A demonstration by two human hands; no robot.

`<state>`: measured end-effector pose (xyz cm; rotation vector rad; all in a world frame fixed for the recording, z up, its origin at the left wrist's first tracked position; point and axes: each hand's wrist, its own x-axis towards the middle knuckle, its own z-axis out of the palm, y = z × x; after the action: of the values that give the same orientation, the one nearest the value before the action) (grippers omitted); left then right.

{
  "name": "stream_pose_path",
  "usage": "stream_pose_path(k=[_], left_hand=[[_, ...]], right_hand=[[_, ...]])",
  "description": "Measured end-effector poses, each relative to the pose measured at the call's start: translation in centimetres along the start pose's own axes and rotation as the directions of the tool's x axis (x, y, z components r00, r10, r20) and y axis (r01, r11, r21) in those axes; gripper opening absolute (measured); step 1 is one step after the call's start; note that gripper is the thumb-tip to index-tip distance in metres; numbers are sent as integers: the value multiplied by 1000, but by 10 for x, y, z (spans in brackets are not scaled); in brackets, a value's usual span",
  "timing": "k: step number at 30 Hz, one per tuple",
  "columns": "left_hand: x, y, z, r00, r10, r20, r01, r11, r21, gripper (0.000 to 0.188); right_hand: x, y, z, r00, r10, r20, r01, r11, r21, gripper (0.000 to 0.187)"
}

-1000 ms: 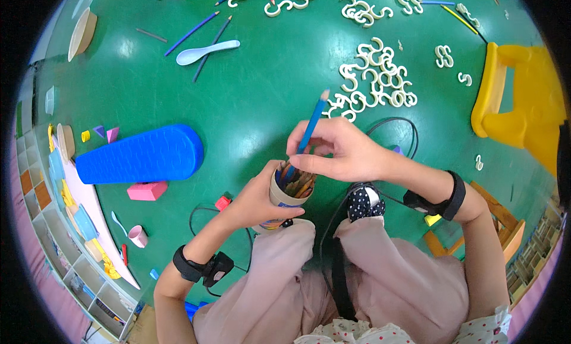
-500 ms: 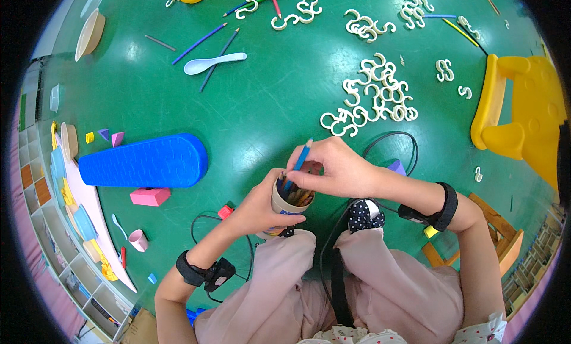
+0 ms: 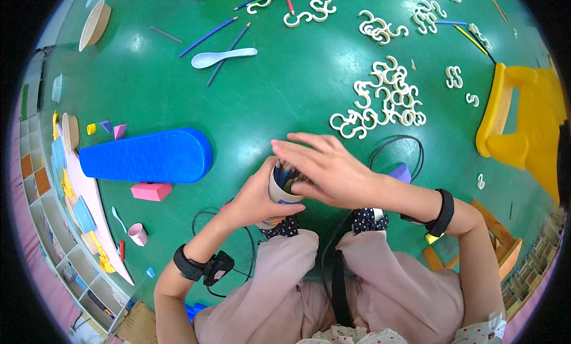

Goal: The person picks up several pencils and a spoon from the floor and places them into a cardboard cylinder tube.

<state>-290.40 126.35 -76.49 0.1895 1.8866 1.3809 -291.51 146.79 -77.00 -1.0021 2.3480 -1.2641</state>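
At the far left edge you have a shelf unit (image 3: 44, 237) with small compartments, and beside it a pale board (image 3: 89, 195) carrying yellow and blue pieces. On the green floor (image 3: 285, 82) near it lie a small pink cup (image 3: 138, 234), a pink block (image 3: 151, 191) and, just above that, a long blue rounded block (image 3: 146, 156). Higher up, a wooden bowl (image 3: 94, 24) sits near the top left, with a white spoon (image 3: 223, 56) and a few loose coloured pencils (image 3: 208, 37) to its right.

Your left hand (image 3: 256, 195) is wrapped around the side of a paper cup (image 3: 279, 190), fingers curled round its wall and thumb along the near rim, holding it just above your knees. The cup stands roughly upright and holds a bunch of coloured pencils (image 3: 288, 176), their ends showing at the mouth. Your left wrist wears a black band (image 3: 199, 266).

Your right hand (image 3: 327, 168) lies flat over the mouth of the cup, fingers stretched out and close together, pointing left, with the thumb tucked against the cup's rim; it covers most of the pencils. A black band (image 3: 441, 213) sits on that wrist too.

Further right, a heap of white S-shaped hooks (image 3: 383, 100) lies on the floor, with smaller clusters near the top. A black cable (image 3: 410, 144) loops behind your right forearm. At the right edge stands a yellow plastic chair (image 3: 526, 127), and below it a wooden frame (image 3: 499, 249).
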Motion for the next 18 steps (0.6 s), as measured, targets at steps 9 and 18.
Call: stream_pose_path(k=[9,18], left_hand=[[-72,-21,-40,949,-194,-249,161,976,-146,82],[-171,-75,-70,804,-388,-450,159,870,-467,78]], right_hand=[[147,106,-2,980,-63,-191,-55,831,-554,28],[243,191,-3,971,-208,-116,54,667,-743,20]])
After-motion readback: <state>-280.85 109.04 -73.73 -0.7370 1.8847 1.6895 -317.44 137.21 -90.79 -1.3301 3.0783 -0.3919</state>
